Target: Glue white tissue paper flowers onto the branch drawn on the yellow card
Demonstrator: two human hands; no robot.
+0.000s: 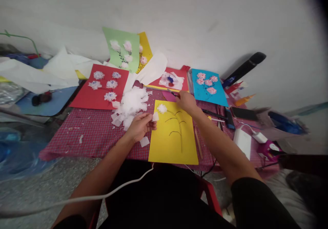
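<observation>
My left hand (140, 127) pinches a small white tissue paper square (155, 116) over the left edge of a yellow sheet (165, 143). The sheet bears a drawn branching stem and one white tissue flower (162, 109) at its upper left. Beyond the sheet's top edge, my right hand (186, 102) is closed on a slim pen-like stick (174, 93), partly hidden by the fingers. Its end is above a purple piece (169, 97). A heap of white tissue squares (134, 102) lies left of the sheet, and a loose square (145, 141) is near my left wrist.
Behind stand a red sheet (84, 97), a green sheet (109, 38) and a blue sheet (198, 94) with tissue flowers. A paint-stained tissue (166, 82) lies at the back. On the right are a phone (244, 113), an orange-yellow tube (242, 101) and a white power strip (242, 142).
</observation>
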